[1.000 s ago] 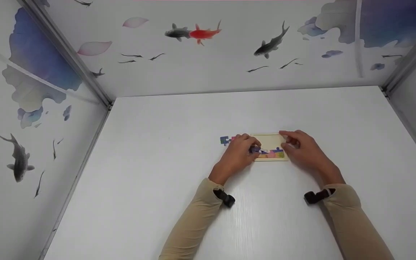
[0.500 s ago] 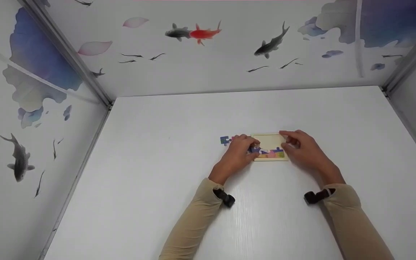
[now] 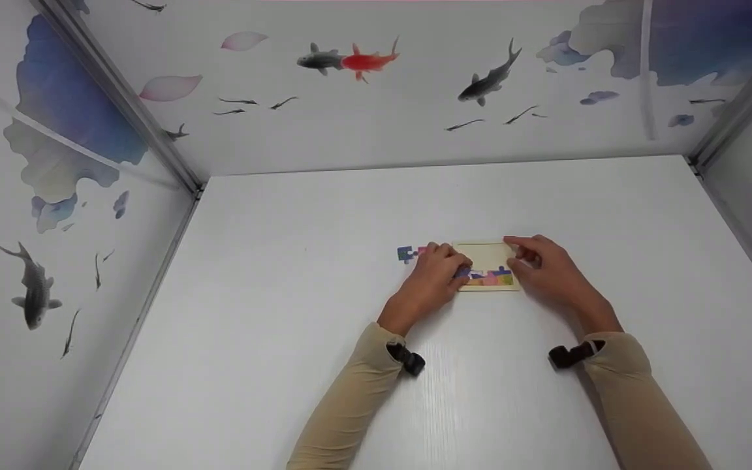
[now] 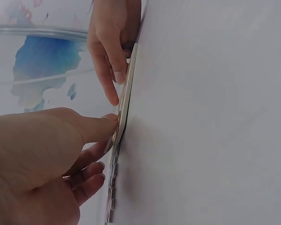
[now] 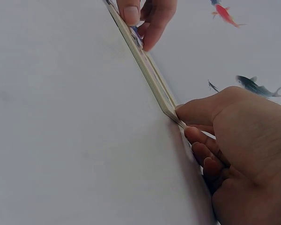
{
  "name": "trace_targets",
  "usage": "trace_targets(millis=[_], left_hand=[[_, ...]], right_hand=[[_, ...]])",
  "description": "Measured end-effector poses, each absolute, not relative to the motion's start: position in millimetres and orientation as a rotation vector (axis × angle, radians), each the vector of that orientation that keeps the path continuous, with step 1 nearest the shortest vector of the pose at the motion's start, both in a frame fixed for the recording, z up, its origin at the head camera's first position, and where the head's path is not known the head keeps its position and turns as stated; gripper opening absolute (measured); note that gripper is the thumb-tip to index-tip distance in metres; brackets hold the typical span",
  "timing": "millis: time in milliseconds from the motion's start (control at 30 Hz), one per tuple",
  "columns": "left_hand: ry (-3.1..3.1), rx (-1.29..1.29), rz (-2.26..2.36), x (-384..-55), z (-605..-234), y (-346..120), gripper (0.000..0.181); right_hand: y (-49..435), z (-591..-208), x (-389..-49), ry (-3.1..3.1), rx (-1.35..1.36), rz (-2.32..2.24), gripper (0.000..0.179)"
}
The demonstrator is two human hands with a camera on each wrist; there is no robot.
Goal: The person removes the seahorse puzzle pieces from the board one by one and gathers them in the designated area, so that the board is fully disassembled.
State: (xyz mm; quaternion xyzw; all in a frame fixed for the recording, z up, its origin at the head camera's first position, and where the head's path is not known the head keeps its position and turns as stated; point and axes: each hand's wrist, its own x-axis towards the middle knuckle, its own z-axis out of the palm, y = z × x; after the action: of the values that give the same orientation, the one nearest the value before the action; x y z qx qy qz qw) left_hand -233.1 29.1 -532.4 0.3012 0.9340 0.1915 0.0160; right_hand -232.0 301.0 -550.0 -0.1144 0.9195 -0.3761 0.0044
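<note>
A shallow wooden puzzle tray [image 3: 485, 252] lies flat on the white table, its lower part filled with a row of colourful jigsaw pieces [image 3: 493, 279]. Over its left end, my left hand [image 3: 429, 274] pinches a blue puzzle piece [image 5: 136, 37] between thumb and fingertips, low at the tray's lower left corner. The left fingers hide most of that piece in the head view. At the opposite end, my right hand [image 3: 549, 267] holds the tray's right edge, thumb near the lower corner and forefinger stretched to the upper corner. Bare pale wood shows in the tray's upper part.
Loose puzzle pieces [image 3: 405, 254] lie left of the tray, partly covered by the left hand. White walls with painted fish [image 3: 366, 62] enclose the table [image 3: 324, 222] at the back and sides. Each wrist wears a black camera [image 3: 566, 357].
The blue piece in my left fingers has tipped and settled lower against the tray's left part, with the left fingertips closing slightly over it. My right hand has stayed at the tray's edge.
</note>
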Motion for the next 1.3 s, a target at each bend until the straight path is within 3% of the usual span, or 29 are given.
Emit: trace_targets(millis=[267,500,900,1300], left_hand=[[2.92,1.064,0.631,-238.5,-529.4,25.1,0.032],[2.854,1.01,0.646,-240.8,-524.2,11.0,0.049],[2.816,0.994,0.624,-239.2,-520.9,5.9,0.035],[2.826,1.038,0.641,-240.4,-518.5,3.8,0.039]], right_hand=[[302.3,-553.1,-233.1,2.881,-0.348,-1.169,0.048],[301.6,-553.0,-233.2,2.864,-0.331,-1.169,0.05],[303.3,-555.3,-232.9,2.863,-0.33,-1.194,0.048],[302.8,-554.2,-232.6,2.843,-0.322,-1.202,0.049]])
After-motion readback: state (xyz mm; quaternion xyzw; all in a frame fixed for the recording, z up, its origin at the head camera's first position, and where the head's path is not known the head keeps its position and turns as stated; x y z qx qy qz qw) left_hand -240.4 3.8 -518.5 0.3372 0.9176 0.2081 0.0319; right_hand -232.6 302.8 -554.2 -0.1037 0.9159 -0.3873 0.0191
